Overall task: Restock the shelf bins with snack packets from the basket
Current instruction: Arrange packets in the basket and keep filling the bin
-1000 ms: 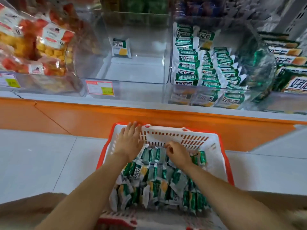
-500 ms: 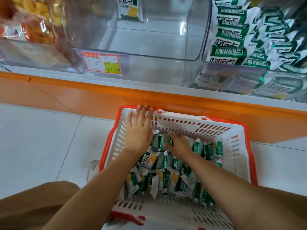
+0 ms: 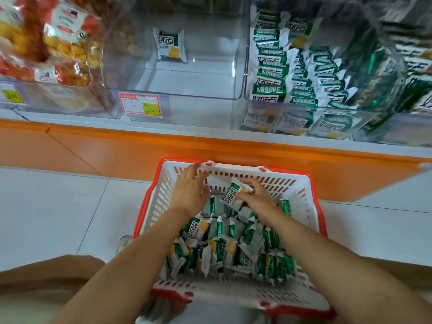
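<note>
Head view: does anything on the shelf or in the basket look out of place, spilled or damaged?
Only the middle bin stands out: a single packet leans at its back, while the right bin is packed. Nothing looks spilled or damaged; packets in the basket lie jumbled.

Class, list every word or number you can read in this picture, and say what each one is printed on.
"15.90": yellow patch of the price tag on the middle bin.
"好吃点": lone packet in that bin, and held packet in the right hand.
Too blurred to read: the tag's other print, the left tag, the labels on the red bags.
</note>
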The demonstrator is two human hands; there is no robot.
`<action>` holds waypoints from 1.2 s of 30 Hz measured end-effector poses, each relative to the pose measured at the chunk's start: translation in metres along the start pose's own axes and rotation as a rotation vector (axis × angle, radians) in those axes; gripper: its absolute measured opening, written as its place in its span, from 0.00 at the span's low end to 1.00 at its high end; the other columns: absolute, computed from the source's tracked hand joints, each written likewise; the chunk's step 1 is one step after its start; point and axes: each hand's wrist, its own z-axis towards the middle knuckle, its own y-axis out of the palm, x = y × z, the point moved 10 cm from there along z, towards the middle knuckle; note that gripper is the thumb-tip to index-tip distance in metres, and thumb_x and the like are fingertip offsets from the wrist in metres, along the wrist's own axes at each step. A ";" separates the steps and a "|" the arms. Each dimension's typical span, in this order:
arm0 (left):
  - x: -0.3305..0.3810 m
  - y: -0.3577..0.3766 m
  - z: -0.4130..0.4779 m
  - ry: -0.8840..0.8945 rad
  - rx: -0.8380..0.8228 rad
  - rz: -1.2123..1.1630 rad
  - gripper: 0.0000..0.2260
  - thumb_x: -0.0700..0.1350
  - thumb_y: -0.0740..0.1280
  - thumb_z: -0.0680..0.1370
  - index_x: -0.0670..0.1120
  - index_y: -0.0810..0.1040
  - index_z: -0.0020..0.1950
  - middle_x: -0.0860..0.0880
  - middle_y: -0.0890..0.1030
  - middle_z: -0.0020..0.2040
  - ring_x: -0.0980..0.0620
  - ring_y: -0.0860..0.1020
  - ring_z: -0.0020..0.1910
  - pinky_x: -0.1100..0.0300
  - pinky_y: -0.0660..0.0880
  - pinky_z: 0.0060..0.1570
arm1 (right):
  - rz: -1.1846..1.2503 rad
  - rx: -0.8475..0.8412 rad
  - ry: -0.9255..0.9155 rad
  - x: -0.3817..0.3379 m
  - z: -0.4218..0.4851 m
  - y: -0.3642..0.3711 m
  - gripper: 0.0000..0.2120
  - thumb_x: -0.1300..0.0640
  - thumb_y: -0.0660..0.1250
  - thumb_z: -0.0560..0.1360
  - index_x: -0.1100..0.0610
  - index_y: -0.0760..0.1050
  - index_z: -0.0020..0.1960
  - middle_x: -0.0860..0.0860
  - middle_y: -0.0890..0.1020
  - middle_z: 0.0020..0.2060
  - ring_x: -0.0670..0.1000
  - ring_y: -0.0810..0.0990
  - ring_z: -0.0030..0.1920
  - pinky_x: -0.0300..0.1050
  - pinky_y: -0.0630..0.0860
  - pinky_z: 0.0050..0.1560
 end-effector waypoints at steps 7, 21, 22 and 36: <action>0.045 -0.009 -0.015 -0.090 -0.181 -0.698 0.15 0.50 0.69 0.79 0.44 0.76 0.62 0.51 0.80 0.49 0.54 0.79 0.46 0.62 0.75 0.44 | 0.271 -0.005 -0.143 -0.054 -0.045 -0.024 0.16 0.61 0.73 0.72 0.52 0.74 0.57 0.53 0.80 0.52 0.56 0.80 0.52 0.54 0.77 0.55; 0.137 -0.175 -0.008 0.238 0.336 -0.585 0.08 0.47 0.72 0.75 0.47 0.75 0.47 0.53 0.75 0.37 0.57 0.71 0.36 0.59 0.69 0.37 | -0.092 0.258 -0.810 -0.220 -0.155 -0.118 0.16 0.61 0.73 0.74 0.49 0.71 0.55 0.56 0.76 0.50 0.49 0.75 0.46 0.44 0.75 0.46; 0.144 -0.187 -0.007 0.272 0.382 -0.537 0.07 0.48 0.72 0.76 0.48 0.75 0.48 0.53 0.76 0.41 0.55 0.73 0.41 0.58 0.70 0.40 | -0.116 0.282 -0.839 -0.231 -0.158 -0.126 0.14 0.61 0.72 0.74 0.49 0.72 0.54 0.56 0.76 0.49 0.49 0.74 0.46 0.45 0.75 0.46; 0.144 -0.221 0.091 0.401 0.352 -0.204 0.32 0.61 0.52 0.79 0.45 0.61 0.78 0.47 0.60 0.79 0.49 0.57 0.78 0.49 0.54 0.77 | -0.175 0.699 -0.710 -0.298 -0.082 -0.241 0.13 0.60 0.74 0.73 0.53 0.72 0.52 0.51 0.76 0.44 0.49 0.73 0.40 0.51 0.74 0.46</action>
